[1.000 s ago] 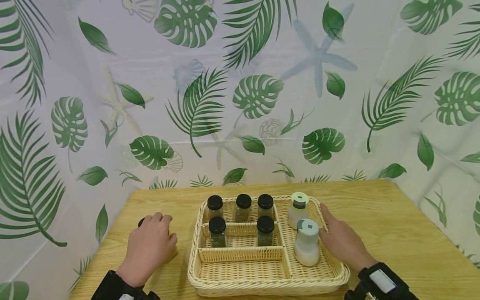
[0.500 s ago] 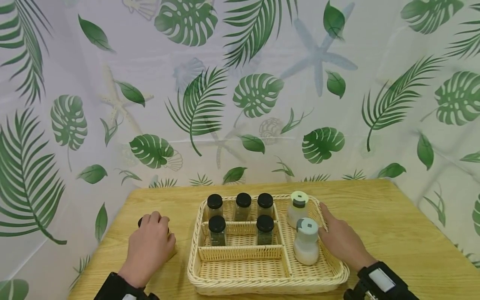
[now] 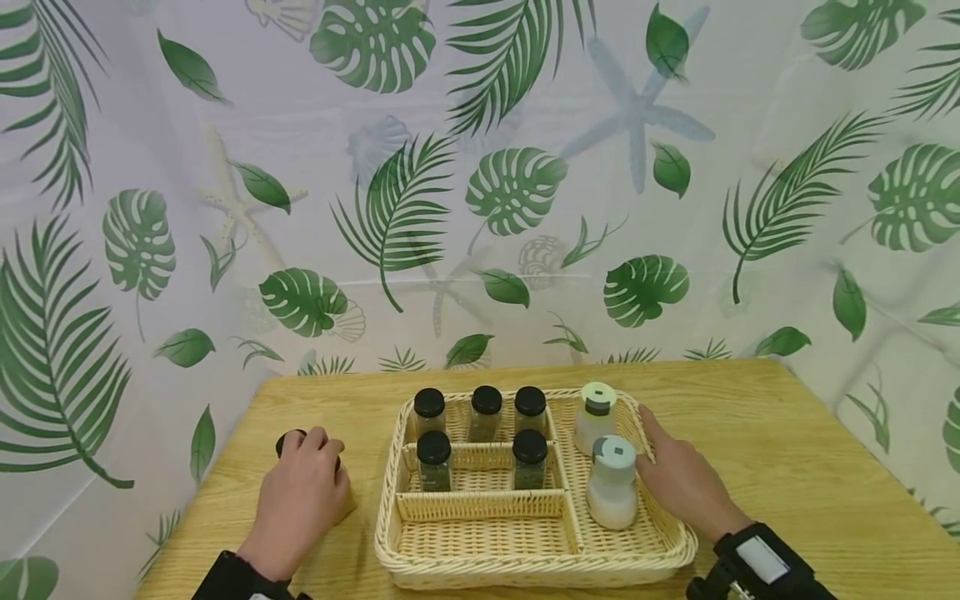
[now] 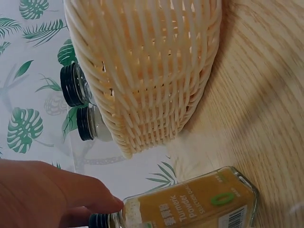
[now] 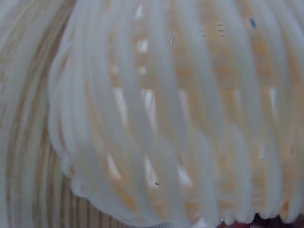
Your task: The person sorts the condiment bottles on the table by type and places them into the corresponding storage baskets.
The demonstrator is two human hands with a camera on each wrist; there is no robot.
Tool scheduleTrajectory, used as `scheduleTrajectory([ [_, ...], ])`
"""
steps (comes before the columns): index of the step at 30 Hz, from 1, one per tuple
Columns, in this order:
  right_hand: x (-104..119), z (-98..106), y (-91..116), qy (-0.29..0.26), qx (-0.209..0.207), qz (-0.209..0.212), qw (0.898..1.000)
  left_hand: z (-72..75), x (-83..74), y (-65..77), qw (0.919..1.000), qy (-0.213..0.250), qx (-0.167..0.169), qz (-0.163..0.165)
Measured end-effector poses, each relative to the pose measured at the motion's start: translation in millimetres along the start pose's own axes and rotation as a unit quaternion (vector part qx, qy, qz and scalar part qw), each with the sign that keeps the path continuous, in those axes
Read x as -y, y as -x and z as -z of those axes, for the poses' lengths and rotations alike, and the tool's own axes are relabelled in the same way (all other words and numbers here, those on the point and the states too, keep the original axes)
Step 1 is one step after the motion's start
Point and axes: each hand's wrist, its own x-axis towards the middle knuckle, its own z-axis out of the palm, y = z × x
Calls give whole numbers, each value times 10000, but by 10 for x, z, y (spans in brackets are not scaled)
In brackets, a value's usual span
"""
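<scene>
My left hand (image 3: 303, 492) pinches a turmeric powder jar (image 4: 185, 204) near its black cap (image 4: 99, 220), thumb at the neck. The square glass jar stands on the table, left of the wicker basket (image 3: 480, 575), with yellow powder inside. A black lid (image 3: 287, 442) shows just past the left hand's fingers. On the basket's right side, my right hand (image 3: 686, 479) grips the rim; its fingers are partly hidden. The right wrist view holds only the blurred basket weave (image 5: 190, 118) at close range.
In the basket's left compartments stand several black-lidded spice jars (image 3: 486, 414); the front compartment (image 3: 483, 537) has a bare woven floor. Two white-capped bottles (image 3: 613, 492) stand in its right compartment. A leaf-printed cloth (image 3: 480, 208) hangs behind the wooden table (image 3: 787, 450).
The left hand shifts very slightly, and more of the black lid beside its fingers comes into view. The right hand and the basket stay in place.
</scene>
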Motion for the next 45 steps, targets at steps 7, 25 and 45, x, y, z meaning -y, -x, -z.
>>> scheduleTrajectory([
  [7, -8, -10, -15, 8, 29, -36, 10000, 18, -1, 20, 9998, 117, 147, 65],
  [25, 4, -6, 3, 40, -43, -22, 10000, 40, 18, 42, 9985, 491, 194, 164],
  [45, 11, 2, 12, 37, -51, 39, 10000, 491, -221, -107, 9955, 926, 180, 107],
])
